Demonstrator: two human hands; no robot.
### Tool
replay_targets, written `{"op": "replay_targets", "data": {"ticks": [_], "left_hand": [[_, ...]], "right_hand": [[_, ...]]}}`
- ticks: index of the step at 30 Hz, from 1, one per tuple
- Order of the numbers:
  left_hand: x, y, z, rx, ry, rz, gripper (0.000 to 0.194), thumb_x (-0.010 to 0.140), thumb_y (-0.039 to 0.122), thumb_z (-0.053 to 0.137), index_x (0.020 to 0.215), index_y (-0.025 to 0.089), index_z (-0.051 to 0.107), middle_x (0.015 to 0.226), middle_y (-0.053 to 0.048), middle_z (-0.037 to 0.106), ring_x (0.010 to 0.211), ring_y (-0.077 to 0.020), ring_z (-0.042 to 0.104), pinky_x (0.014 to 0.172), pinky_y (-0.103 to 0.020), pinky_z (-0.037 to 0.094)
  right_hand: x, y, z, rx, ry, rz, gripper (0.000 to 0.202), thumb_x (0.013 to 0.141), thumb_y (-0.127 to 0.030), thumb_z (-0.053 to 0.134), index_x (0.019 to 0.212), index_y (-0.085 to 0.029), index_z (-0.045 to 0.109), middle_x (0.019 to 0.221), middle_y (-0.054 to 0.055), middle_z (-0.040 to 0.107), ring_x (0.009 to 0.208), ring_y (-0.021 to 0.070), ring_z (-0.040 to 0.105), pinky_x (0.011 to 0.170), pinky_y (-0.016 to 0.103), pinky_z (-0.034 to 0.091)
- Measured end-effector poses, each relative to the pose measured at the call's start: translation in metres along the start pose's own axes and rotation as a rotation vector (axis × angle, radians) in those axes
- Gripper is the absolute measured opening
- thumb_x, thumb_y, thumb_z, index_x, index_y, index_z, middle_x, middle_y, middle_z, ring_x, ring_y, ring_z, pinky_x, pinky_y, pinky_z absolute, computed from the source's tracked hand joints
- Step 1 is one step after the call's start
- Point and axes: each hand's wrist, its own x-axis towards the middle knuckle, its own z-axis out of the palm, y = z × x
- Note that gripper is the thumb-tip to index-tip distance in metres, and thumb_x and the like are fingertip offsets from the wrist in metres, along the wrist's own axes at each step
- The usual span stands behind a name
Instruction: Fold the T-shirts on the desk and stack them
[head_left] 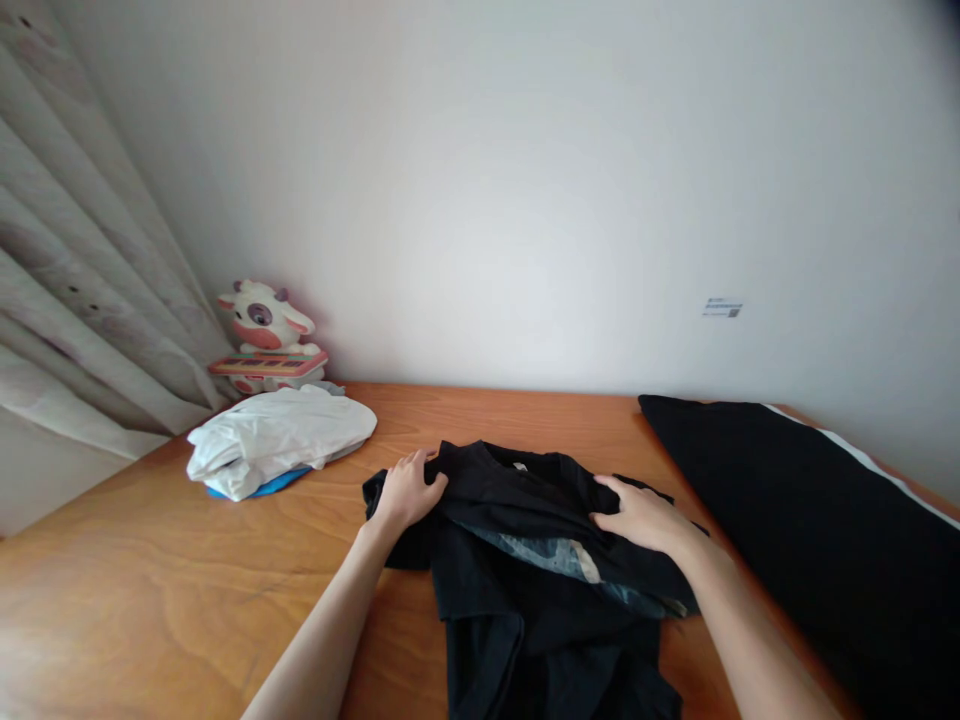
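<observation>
A black T-shirt (517,500) lies rumpled on the wooden table in front of me, its neckline with a small pale label facing the wall. Part of a grey-blue print with a light patch shows in a fold across its middle. My left hand (409,492) is closed on the fabric near the left shoulder, thumb towards the neckline. At the opposite shoulder, my right hand (637,512) also grips the cloth, its fingertips partly hidden by folds. More black fabric trails towards me and out of the bottom of the view.
On the left, white clothing (277,435) lies over a blue piece (274,485). Behind it, a cow-shaped toy with a keyboard (266,340) stands by the curtain (82,280). Black cloth with a white stripe (757,480) covers the table's right side. A wall (510,200) borders the table's back.
</observation>
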Motion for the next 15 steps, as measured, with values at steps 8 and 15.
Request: {"op": "replay_targets", "data": {"ticks": [8,15], "left_hand": [[0.002,-0.005,-0.027,-0.235,0.26,0.142,0.019,0.08,0.02,0.055,0.09,0.021,0.071,0.095,-0.006,0.071,0.091,-0.023,0.068,0.087,-0.034,0.052],[0.004,0.008,-0.065,-0.351,0.68,0.263,0.01,0.084,0.019,0.047,0.088,0.023,0.056,0.092,-0.005,0.06,0.092,-0.0219,0.06,0.083,-0.034,0.05]], "right_hand": [[-0.002,-0.011,-0.018,0.1,0.43,-0.296,0.005,0.077,-0.026,0.061,0.08,-0.025,0.057,0.113,0.01,0.069,0.112,0.0287,0.065,0.093,0.039,0.047],[-0.025,0.003,-0.056,0.338,0.716,-0.437,0.023,0.077,-0.03,0.058,0.067,-0.028,0.038,0.094,0.006,0.074,0.092,0.0252,0.068,0.085,0.037,0.049]]}}
